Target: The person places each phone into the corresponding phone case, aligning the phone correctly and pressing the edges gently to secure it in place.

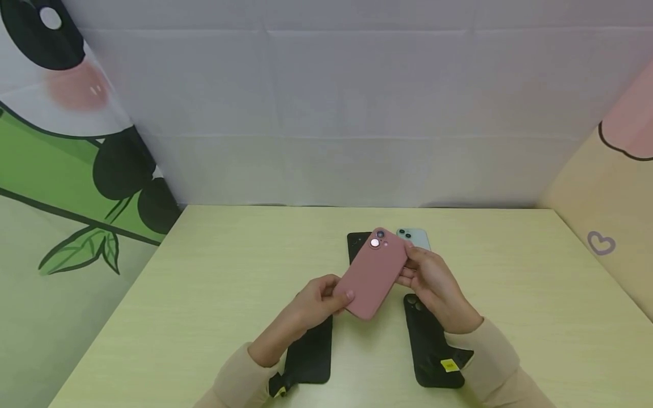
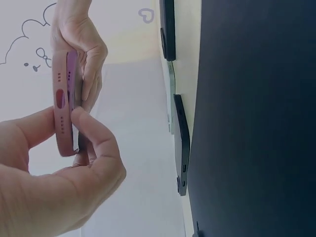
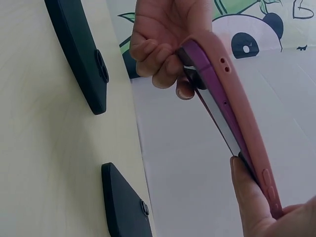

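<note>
A pink phone case [image 1: 374, 269] is held up over the table, tilted, its back towards the head camera. Inside it the purple edge [image 3: 212, 74] of a phone shows in the wrist views, and a narrow gap runs between phone and case. My left hand [image 1: 313, 303] pinches the lower left corner, thumb on the case's back. At the upper right side, my right hand [image 1: 439, 289] grips the edge between thumb and fingers. The phone's front faces away from the head camera.
A black phone [image 1: 313, 351] lies under my left forearm and another black phone [image 1: 431, 345] by my right wrist. Behind the pink case, a third black phone [image 1: 357, 241] and a pale green phone [image 1: 419, 238] are partly covered. A white cloth wall [image 1: 357, 113] bounds the table's back.
</note>
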A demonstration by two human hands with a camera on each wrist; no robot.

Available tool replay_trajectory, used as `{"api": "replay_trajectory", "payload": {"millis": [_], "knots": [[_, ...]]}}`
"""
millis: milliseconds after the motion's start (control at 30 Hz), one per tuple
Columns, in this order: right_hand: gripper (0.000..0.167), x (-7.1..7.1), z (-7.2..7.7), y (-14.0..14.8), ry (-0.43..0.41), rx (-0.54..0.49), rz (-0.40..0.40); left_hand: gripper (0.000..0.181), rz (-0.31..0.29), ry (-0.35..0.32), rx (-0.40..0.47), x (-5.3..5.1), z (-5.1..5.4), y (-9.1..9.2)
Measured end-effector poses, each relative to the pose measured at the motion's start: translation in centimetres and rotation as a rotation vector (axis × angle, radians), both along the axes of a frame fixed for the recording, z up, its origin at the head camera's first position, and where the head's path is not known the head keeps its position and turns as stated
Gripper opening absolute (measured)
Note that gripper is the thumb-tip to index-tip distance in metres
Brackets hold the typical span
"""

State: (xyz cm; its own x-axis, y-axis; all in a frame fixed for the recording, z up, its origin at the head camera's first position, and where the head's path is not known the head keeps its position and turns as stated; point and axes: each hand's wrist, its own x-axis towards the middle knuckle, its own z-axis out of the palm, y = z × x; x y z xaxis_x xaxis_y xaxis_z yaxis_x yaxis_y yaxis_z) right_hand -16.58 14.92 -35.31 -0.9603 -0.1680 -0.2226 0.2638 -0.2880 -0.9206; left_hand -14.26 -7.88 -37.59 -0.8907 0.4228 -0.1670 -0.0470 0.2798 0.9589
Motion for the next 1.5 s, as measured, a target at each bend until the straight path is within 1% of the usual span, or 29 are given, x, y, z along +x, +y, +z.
{"api": "replay_trajectory", "payload": {"millis": [100,200,333,433,667,733,800,967,1067,1133,1233,1367,1500], "knots": [[0.045,0.2,0.0,-0.2,-0.002,-0.012,-0.01,0.035,-0.011,-0.014,0.01,0.1,-0.1,0.0],[0.045,0.4,0.0,-0.3,-0.008,-0.038,-0.027,0.037,-0.022,-0.05,0.041,0.3,-0.2,-0.1],[0.046,0.7,-0.1,-0.5,-0.015,-0.076,-0.05,0.043,-0.039,-0.129,0.123,0.5,-0.2,-0.1],[0.046,0.9,-0.1,-0.7,-0.015,-0.089,-0.062,0.045,-0.041,-0.171,0.174,0.6,-0.1,-0.1],[0.046,1.3,-0.2,-1.1,-0.011,-0.088,-0.078,0.052,-0.026,-0.209,0.241,1.3,-0.1,0.1],[0.045,1.3,-0.2,-1.2,-0.012,-0.092,-0.082,0.053,-0.027,-0.206,0.25,1.4,-0.2,0.1],[0.045,1.4,-0.2,-1.3,-0.014,-0.099,-0.083,0.051,-0.035,-0.188,0.248,1.4,-0.2,0.1],[0.044,1.6,-0.3,-1.6,-0.026,-0.12,-0.088,0.051,-0.034,-0.135,0.208,1.6,-0.3,-0.1],[0.043,1.7,-0.4,-1.6,-0.03,-0.113,-0.08,0.052,-0.012,-0.121,0.179,1.7,-0.2,-0.2],[0.043,1.7,-0.4,-1.5,-0.026,-0.089,-0.065,0.052,0.0,-0.119,0.16,1.8,-0.2,-0.3],[0.047,1.6,-0.6,-1.3,-0.022,-0.044,-0.042,0.052,0.002,-0.114,0.138,1.9,0.0,-0.3],[0.053,1.5,-0.7,-1.0,-0.011,0.02,-0.018,0.053,-0.019,-0.11,0.112,2.0,0.1,-0.5],[0.052,1.7,-0.8,-1.0,0.014,0.095,-0.001,0.054,-0.038,-0.107,0.091,2.1,0.1,-0.7]]}}
